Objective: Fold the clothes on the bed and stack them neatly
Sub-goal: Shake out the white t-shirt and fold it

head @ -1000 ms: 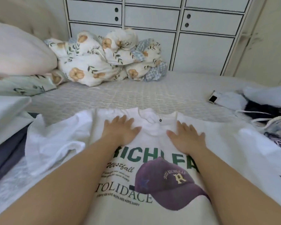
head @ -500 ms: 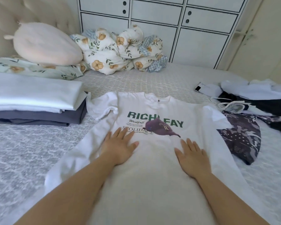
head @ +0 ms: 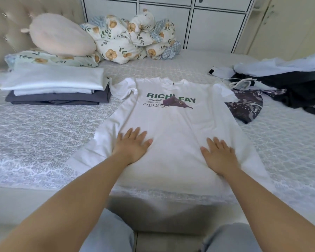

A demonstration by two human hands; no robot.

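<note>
the white t-shirt point(head: 173, 128) is lying flat, print side up, on the bed point(head: 44, 135), its collar pointing away from the person and its hem reaching the near edge of the mattress. both hands are resting palm down on the lower half of the shirt, below the printed lettering. the left hand point(head: 132, 145) is pressing the cloth near the shirt's left side, fingers straight and slightly spread. the right hand point(head: 219, 155) is lying flat toward the right side, fingers straight too. the hands are sitting well apart, gripping nothing. a stack of folded clothes point(head: 56, 88) is sitting to the left of the shirt, just beside its sleeve. a heap of unfolded clothes point(head: 284, 84) is lying to the right, a dark patterned piece point(head: 247, 106) touching the shirt's right sleeve. a crumpled floral quilt point(head: 131, 39) is sitting at the far side.
</note>
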